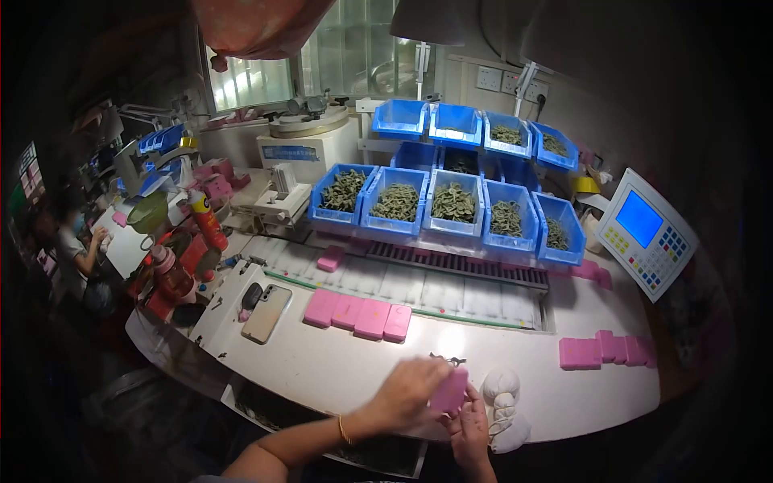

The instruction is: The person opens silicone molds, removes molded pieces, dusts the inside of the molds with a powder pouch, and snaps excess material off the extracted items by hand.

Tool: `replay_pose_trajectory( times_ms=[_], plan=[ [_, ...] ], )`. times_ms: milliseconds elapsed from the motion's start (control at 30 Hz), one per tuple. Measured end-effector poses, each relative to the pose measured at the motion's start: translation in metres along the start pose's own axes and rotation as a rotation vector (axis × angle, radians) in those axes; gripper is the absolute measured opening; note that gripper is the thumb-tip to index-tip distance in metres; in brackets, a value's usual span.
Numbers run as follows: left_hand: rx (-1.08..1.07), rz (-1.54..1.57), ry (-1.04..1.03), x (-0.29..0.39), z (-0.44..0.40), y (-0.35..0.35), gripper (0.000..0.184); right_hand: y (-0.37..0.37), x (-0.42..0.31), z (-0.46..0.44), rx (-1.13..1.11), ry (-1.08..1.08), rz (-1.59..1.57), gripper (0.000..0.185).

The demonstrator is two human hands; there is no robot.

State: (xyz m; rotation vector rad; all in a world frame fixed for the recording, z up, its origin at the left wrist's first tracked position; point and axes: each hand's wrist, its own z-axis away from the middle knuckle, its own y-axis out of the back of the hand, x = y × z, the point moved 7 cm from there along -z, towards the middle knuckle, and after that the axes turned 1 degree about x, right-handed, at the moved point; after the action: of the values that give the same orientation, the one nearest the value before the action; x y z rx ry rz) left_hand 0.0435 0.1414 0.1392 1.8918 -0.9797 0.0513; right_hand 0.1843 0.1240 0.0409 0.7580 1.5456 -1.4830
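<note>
My right hand holds a pink rubber-like block upright over the front edge of the white table. My left hand is at the block's left and upper side, smeared by motion. Its fingers are bent, and their tips are hard to make out. Close to the right hand lies a knotted white cloth bundle. A small dark metal object, its kind unclear, lies just behind the block. Several similar pink blocks form a row farther back.
Blue bins with grey-green pieces stand at the back. A keypad panel and more pink blocks are at the right. A phone lies left, above an open drawer. Another person sits far left.
</note>
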Motion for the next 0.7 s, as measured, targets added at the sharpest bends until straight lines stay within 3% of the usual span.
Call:
replay_pose_trajectory(
  times_ms=[33, 100, 133, 200, 300, 333, 400, 467, 533, 700],
  plan=[
    [0.022, 0.072, 0.014, 0.015, 0.011, 0.005, 0.076, 0.001, 0.005, 0.001, 0.048, -0.063, -0.055, 0.042],
    [0.018, 0.388, 0.084, 0.018, 0.025, 0.013, 0.076, 0.005, 0.011, 0.002, -0.048, -0.019, -0.083, 0.04],
    [0.017, 0.39, 0.082, 0.016, 0.03, 0.018, 0.076, 0.005, 0.018, 0.006, -0.158, -0.063, -0.107, 0.04],
    [-0.245, 0.797, 0.449, 0.0, 0.049, -0.001, 0.069, 0.005, 0.037, 0.013, -0.308, -0.11, -0.072, 0.041],
    [-0.152, 0.796, 0.395, 0.0, 0.055, -0.007, 0.061, -0.004, 0.038, 0.015, -0.263, -0.046, -0.023, 0.039],
    [-0.15, 0.796, 0.388, 0.003, 0.056, -0.007, 0.061, -0.012, 0.029, 0.016, -0.262, -0.042, 0.025, 0.049],
    [0.005, 0.459, 0.268, 0.009, 0.056, 0.007, 0.061, -0.023, 0.013, 0.017, -0.27, -0.1, -0.083, 0.053],
    [0.034, 0.347, 0.242, 0.014, 0.066, -0.007, 0.058, -0.024, 0.015, 0.022, -0.27, -0.172, -0.19, 0.057],
    [0.077, 0.223, 0.236, 0.02, 0.068, -0.008, 0.055, -0.023, 0.024, 0.023, -0.295, -0.189, 0.184, 0.061],
    [0.205, 0.198, 0.215, 0.023, 0.075, -0.007, 0.052, -0.033, 0.016, 0.029, -0.18, -0.121, 0.307, 0.057]
  ],
)
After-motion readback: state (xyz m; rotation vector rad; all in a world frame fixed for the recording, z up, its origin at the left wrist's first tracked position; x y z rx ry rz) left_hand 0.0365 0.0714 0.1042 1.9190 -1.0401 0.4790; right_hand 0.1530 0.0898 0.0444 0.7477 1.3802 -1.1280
